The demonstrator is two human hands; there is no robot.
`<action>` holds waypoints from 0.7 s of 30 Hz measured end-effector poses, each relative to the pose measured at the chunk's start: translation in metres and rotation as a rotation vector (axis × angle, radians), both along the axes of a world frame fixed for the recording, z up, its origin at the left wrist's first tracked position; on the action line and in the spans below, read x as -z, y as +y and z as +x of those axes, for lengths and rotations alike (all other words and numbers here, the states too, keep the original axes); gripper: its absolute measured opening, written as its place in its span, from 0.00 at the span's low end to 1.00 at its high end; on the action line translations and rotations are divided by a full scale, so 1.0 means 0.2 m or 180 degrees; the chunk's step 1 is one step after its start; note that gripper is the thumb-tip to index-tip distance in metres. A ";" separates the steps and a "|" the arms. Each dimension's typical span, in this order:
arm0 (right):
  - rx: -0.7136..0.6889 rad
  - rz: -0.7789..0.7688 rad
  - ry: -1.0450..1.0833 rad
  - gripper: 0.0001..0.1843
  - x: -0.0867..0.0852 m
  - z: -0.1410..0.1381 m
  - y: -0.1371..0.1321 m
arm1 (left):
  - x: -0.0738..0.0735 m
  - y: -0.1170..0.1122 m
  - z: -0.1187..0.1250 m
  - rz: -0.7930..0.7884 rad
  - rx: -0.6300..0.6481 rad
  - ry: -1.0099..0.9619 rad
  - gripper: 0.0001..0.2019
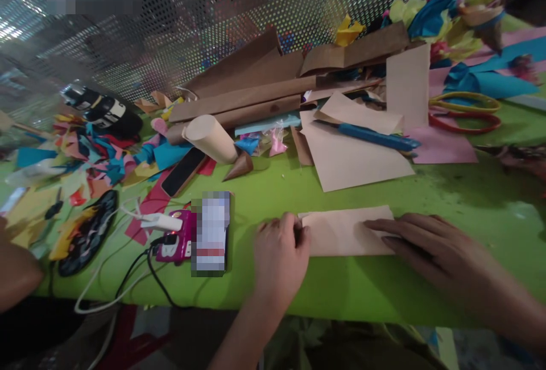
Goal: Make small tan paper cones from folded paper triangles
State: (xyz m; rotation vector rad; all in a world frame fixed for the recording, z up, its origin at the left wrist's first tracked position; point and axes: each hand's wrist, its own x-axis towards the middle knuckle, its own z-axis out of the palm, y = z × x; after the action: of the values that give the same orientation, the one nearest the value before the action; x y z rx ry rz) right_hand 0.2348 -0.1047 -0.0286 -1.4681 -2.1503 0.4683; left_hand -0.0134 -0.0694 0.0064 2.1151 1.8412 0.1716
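A folded strip of pale beige paper (336, 233) lies on the green table in front of me. Its left end is pinched between the curled fingers and thumb of my left hand (281, 253). My right hand (426, 242) rests over the right end with its fingers stretched out, touching the sheet. Just beyond the strip lie larger beige sheets (350, 165), with a blue cutter-like tool (377, 136) across them. A smartphone (213, 233) with its screen lit lies left of my left hand.
A magenta power adapter (177, 239) with plugs and trailing cables sits left. Farther back are a rolled paper tube (211, 139), a brown paper cone (241, 166), brown sheets (247, 85), colourful scraps (106, 159) and a dark bottle (111, 115). Another person's arm (17, 270) shows at the left edge.
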 end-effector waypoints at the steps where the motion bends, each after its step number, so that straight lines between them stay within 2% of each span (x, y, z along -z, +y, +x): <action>1: 0.0005 0.0023 -0.0001 0.18 0.00 0.00 0.00 | 0.00 0.00 0.00 0.0010 0.0003 -0.0013 0.07; 8: -0.0029 0.0038 -0.0060 0.20 -0.03 0.00 0.02 | -0.02 0.01 0.01 -0.0101 -0.0020 0.0142 0.07; 16: 0.0012 0.0115 -0.0063 0.19 -0.01 -0.01 0.01 | -0.02 0.04 0.01 -0.0221 -0.0022 0.0205 0.07; 21: -0.0034 0.0175 -0.0195 0.18 -0.03 -0.02 0.01 | -0.03 0.04 0.01 -0.0252 0.0002 0.0198 0.07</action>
State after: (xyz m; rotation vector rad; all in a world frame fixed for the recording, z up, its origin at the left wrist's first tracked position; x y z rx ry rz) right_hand 0.2303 -0.1018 -0.0220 -1.4591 -2.2018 0.3695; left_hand -0.0113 -0.0614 0.0126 2.0893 1.8504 0.0323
